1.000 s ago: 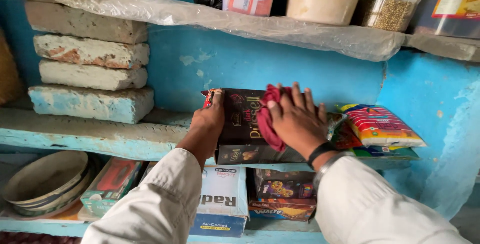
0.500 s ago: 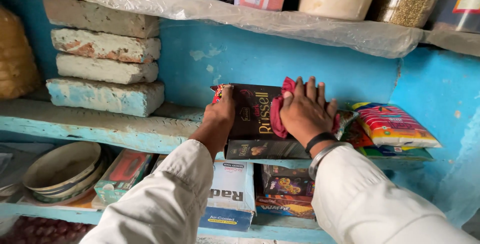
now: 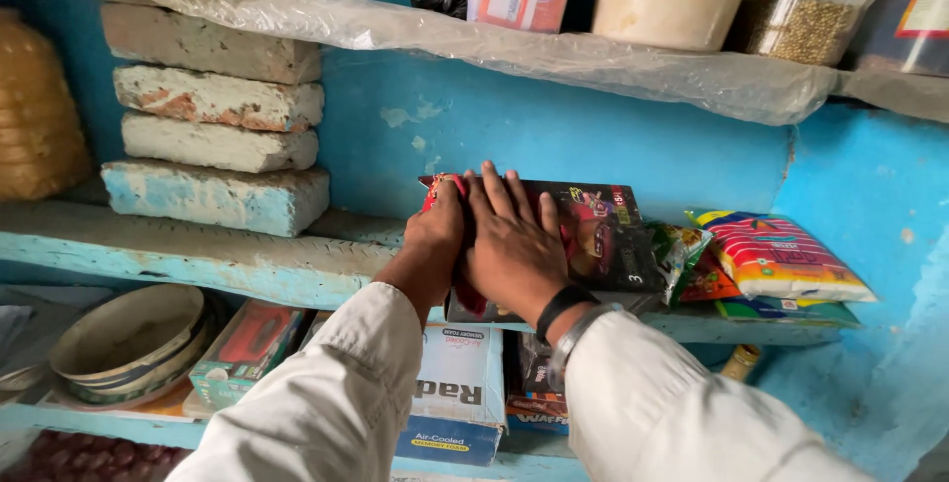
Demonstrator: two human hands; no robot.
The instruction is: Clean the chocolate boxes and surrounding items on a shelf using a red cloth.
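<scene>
- Closest to me, down on the lower shelf: a blue and white carton (image 3: 457,398), a stack of shallow bowls (image 3: 127,342) off to the left, and a flat red and green pack (image 3: 245,346) between them.
- My left hand (image 3: 432,247) grips the left edge of the dark box (image 3: 593,235), fingers curled round it, I'd say to keep it from sliding.
- My right hand (image 3: 514,240) is spread flat and wide on top of the box, pressing a red cloth (image 3: 469,296) against the cover. Only a bit of the cloth peeks out under my palm.
- The box lies flat on the middle shelf (image 3: 227,264), a rough ledge with chipped pale blue paint.
- Just right of it, touching or nearly so: a pile of bright snack packets (image 3: 776,257).
- Left along the ledge: four stacked bricks (image 3: 213,136), apparently propping the shelf above.
- Behind is a bright blue wall (image 3: 554,136) with flaking patches.
- Up top, a plastic sheet (image 3: 494,47) lines the upper shelf, with jars and a grain container (image 3: 806,7) on it.
</scene>
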